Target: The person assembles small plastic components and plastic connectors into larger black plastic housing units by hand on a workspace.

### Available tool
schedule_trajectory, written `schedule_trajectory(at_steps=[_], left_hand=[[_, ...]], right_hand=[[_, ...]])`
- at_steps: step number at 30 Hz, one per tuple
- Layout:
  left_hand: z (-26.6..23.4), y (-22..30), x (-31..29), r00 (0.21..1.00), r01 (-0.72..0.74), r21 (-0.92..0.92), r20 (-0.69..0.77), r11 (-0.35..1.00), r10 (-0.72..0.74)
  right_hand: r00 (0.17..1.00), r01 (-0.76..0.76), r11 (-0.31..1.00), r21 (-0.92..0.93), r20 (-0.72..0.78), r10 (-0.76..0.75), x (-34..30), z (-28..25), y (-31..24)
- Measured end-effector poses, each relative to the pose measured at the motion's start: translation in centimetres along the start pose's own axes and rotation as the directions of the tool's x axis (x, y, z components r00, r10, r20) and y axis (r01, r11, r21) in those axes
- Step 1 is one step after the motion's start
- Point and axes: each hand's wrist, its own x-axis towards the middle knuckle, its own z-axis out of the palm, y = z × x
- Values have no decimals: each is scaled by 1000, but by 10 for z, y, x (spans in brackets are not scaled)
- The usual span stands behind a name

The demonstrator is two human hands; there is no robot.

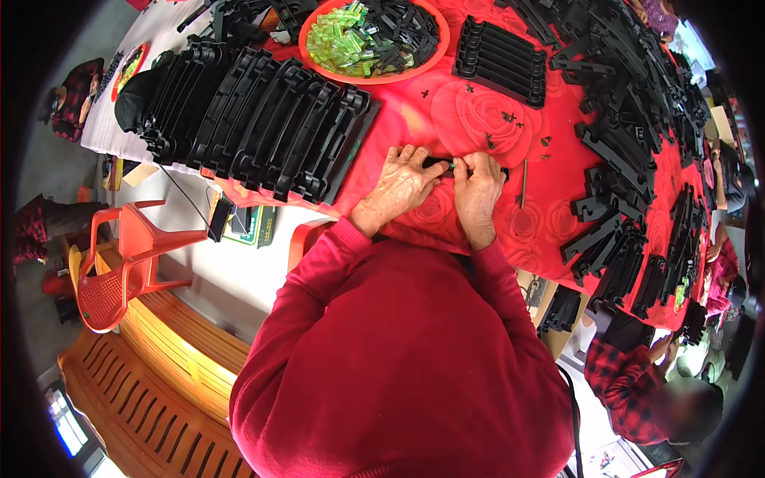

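Both hands meet at the near edge of a red, rose-patterned tablecloth (422, 111). My left hand (401, 183) is closed, its thumb and fingers pinching the left part of a long black plastic piece (437, 163). On its other end my right hand (479, 190) is closed too, fingertips pressed down near the middle. Most of the piece is hidden under the fingers; a short end pokes out past the right hand. A thin metal rod (523, 184) lies just right of that hand. Several small black clips (510, 119) are scattered beyond it.
A row of black plastic bars (263, 119) stands at the left. An orange-rimmed tray (441, 56) holds green and black bits. Black racks (500, 64) and heaped black strips (617, 171) fill the right. A red chair (131, 259) is at left; a person (629, 366) sits at right.
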Motion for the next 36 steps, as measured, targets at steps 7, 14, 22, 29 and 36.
schedule_trajectory(at_steps=[7,14,22,29,36], left_hand=[[8,0,-4,1000,24,45,-20,999,-23],[10,5,-6,998,29,71,-53,997,-26],[12,7,-7,998,35,87,-58,996,-30],[5,7,-1,996,42,89,79,995,-49],[3,4,0,987,45,64,149,997,-54]], right_hand=[[982,187,973,-133,64,-179,-14,-5,11],[959,282,956,-78,40,-280,-26,-12,14],[949,303,948,-100,117,-292,-25,-17,13],[943,304,929,-209,205,-262,-23,-17,12],[904,247,926,-287,411,-114,-12,-30,-2]])
